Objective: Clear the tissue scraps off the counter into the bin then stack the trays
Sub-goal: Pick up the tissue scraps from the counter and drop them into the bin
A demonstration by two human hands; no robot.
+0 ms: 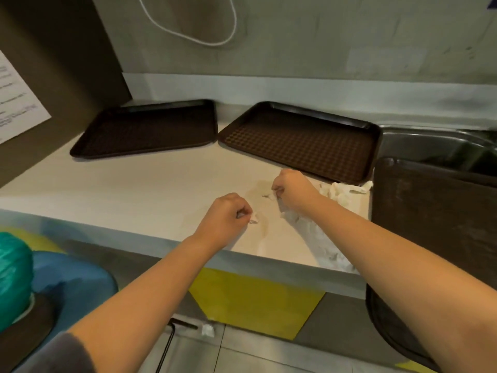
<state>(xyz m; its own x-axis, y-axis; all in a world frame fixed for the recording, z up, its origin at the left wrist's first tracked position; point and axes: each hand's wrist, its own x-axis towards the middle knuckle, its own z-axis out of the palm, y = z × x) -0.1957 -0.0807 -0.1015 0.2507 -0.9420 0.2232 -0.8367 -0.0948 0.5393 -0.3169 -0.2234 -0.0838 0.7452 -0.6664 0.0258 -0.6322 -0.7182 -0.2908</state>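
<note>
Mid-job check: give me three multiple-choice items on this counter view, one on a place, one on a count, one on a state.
1. Where does the large tissue pile lie?
A. inside the sink
B. on the counter, by the right hand
C. on the left tray

2. How many brown trays lie flat along the back wall?
A. two
B. four
C. none

3. What is the left hand doing?
A. lying flat and open
B. lifting a tray
C. pinching a small tissue scrap

Answers: 1 B, the pile sits beside the right wrist. 2 A, the left tray and middle tray. 3 C, fingertips are closed on a white bit.
</note>
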